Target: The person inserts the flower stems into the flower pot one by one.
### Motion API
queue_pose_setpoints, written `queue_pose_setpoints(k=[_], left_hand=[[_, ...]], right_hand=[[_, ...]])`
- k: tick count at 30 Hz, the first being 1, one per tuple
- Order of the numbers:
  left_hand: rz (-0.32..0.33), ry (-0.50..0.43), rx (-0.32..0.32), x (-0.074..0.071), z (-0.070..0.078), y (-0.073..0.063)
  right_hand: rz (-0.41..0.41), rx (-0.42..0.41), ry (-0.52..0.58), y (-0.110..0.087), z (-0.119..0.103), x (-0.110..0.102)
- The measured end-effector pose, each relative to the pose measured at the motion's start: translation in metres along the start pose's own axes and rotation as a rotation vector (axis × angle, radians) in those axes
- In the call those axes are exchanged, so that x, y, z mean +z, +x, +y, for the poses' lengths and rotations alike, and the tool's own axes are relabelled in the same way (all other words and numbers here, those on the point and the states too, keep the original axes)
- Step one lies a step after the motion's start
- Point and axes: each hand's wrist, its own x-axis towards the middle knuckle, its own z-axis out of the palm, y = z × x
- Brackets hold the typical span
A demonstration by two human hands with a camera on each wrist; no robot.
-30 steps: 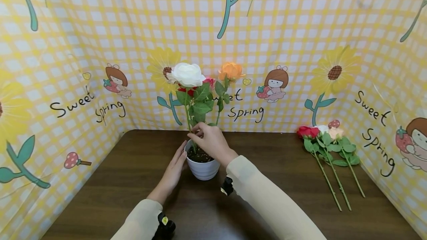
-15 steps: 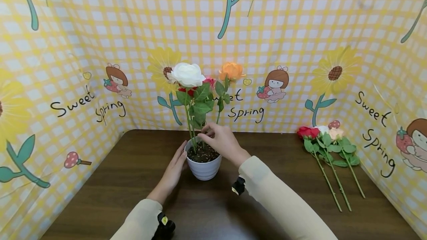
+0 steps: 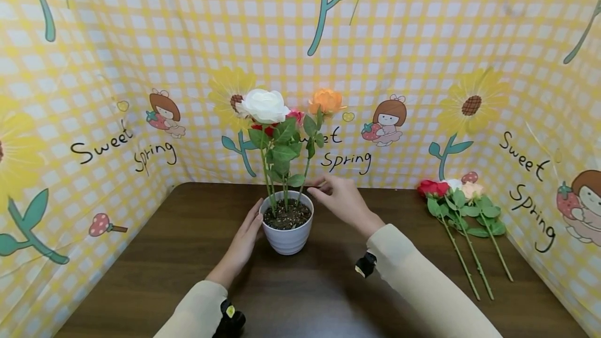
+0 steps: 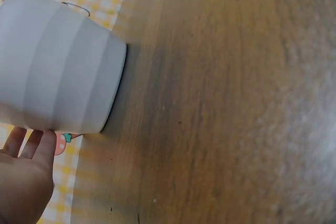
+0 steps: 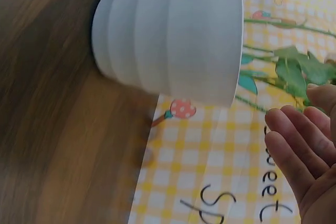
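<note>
A white ribbed flowerpot (image 3: pixel 287 242) with dark soil (image 3: pixel 286 218) stands upright on the table. Several roses rise from the soil, among them a white rose (image 3: pixel 266 106) at the left and an orange rose (image 3: pixel 326 101) at the right. Red and pink blooms are partly hidden behind the white one. My left hand (image 3: pixel 242 244) rests straight fingers along the pot's left side; the left wrist view has those fingers (image 4: pixel 46 148) at the pot wall. Just right of the rim, my right hand (image 3: pixel 345 200) holds nothing, its fingers (image 5: pixel 294 140) loosely extended near the stems.
On the dark wooden table (image 3: pixel 155 275), three loose roses lie at the right: a red rose (image 3: pixel 433 188), a white rose (image 3: pixel 453 184) and a peach rose (image 3: pixel 471 190). A yellow checked cloth (image 3: pixel 399 30) encloses the back and both sides.
My right hand has let go of the stems and moved right, from over the soil to outside the rim. My left hand stays against the pot; the roses stand as before.
</note>
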Motion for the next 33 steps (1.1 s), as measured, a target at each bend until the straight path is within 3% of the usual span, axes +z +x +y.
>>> queue_pose_setpoints(k=[21,28,33], left_hand=[[-0.003,0.002,0.01,-0.001,0.001,0.0],[-0.006,0.005,0.01,0.0,-0.001,0.0],[-0.006,0.01,0.005,0.0,0.0,0.001]], right_hand=[[0.029,0.143,-0.109,-0.048,0.07,-0.071],[0.025,0.244,-0.166,-0.073,0.094,-0.095],[0.024,0.272,-0.194,-0.095,0.113,-0.114]])
